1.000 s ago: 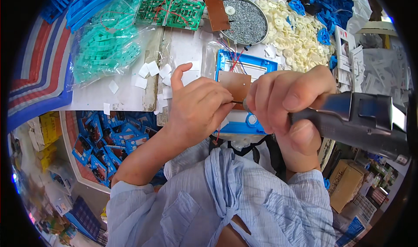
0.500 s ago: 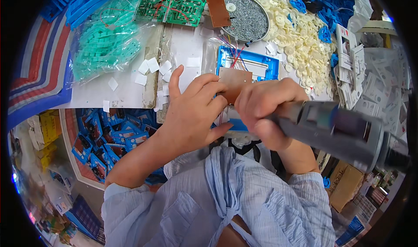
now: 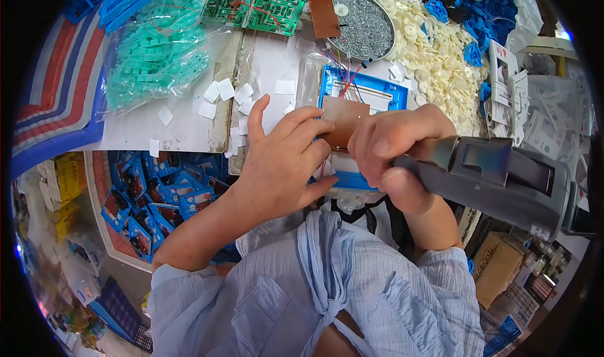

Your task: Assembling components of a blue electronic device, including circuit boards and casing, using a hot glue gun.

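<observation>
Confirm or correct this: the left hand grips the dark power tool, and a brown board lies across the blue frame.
Wrong hand: in the head view, the right hand grips the dark power tool. The brown board does lie across the blue frame.

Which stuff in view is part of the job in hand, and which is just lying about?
In the job, judging by the hands:
- dark power tool, in the right hand
- brown circuit board, by the left hand
- blue plastic housing

Apparently lying about:
- green circuit boards
- cream discs
- cardboard box
</observation>
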Motion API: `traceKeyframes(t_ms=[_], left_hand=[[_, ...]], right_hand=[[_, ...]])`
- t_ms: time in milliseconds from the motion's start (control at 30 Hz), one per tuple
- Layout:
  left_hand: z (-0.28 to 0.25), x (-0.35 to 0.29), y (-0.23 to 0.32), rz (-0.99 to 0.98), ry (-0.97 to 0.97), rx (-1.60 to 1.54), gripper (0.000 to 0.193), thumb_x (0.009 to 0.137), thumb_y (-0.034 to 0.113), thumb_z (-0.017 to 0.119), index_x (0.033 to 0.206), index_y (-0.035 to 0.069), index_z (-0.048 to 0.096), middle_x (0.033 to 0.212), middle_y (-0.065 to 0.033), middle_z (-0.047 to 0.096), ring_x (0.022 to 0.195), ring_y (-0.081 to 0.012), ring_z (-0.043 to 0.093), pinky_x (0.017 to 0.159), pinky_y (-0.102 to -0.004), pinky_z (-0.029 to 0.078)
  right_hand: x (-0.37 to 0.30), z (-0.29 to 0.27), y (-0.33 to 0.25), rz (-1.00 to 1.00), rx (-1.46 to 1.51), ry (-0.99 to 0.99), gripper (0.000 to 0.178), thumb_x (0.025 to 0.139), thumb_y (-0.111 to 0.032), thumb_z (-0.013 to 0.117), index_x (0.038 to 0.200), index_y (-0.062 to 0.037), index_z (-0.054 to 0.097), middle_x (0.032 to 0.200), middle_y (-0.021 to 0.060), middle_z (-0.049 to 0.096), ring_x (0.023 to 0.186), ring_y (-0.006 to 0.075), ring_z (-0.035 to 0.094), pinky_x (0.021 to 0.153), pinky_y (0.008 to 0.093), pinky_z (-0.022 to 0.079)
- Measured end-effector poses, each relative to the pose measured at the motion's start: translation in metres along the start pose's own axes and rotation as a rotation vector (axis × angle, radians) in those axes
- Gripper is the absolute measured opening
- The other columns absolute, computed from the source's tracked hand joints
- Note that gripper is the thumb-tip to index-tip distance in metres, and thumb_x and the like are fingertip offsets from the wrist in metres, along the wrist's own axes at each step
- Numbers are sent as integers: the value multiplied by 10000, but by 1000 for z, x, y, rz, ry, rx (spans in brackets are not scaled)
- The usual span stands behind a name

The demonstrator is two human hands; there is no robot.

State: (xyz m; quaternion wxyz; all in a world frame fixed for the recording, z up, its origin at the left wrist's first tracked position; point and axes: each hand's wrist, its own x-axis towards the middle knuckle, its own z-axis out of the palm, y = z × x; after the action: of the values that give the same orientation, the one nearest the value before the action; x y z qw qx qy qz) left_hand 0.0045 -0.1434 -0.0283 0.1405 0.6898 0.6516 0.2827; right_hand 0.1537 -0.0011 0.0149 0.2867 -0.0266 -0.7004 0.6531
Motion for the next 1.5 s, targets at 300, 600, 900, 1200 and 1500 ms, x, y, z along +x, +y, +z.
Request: traceKeyframes(t_ms=[300,600,900,1200,1500], left_hand=[[4,-2,-2,6,21,-17,322,695,321,845,874,100,694,1224,-11,620,1322,-206,506,1129,-690,134],[7,-21,8,-79,67,-110,455,720,298,834,1054,82,613,1354,-126,514,1265,-290,523,1073,-611,268],[1,-60,17,-416,53,-570,237,856,-39,717,1038,15,574,972,-91,604,842,-147,600,735,-266,479],[-10,-5,-31,-140,320,-31,221,868,-4,675,1086,21,651,1039,-141,645,945,-270,631,834,-344,495],[-8,-20,4,-149,211,-219,235,827,99,737,1046,62,662,1017,-141,649,879,-336,636,742,-392,501]], right_hand=[[0,8,-4,14,-112,-39,215,918,-103,727,936,-78,514,685,29,547,570,161,532,544,334,462],[1,1,2,23,5,-45,277,910,-174,760,986,-69,514,644,30,545,542,165,527,537,321,454],[-32,-7,-25,-47,-540,636,832,731,-127,883,1387,14,392,1354,164,467,1141,179,508,876,375,444],[-56,9,9,152,-884,-287,329,796,-100,744,1117,-89,672,823,62,654,744,261,684,629,367,541],[-46,-9,7,104,-850,-285,195,755,-83,746,914,-81,632,831,59,655,775,270,688,621,377,547]])
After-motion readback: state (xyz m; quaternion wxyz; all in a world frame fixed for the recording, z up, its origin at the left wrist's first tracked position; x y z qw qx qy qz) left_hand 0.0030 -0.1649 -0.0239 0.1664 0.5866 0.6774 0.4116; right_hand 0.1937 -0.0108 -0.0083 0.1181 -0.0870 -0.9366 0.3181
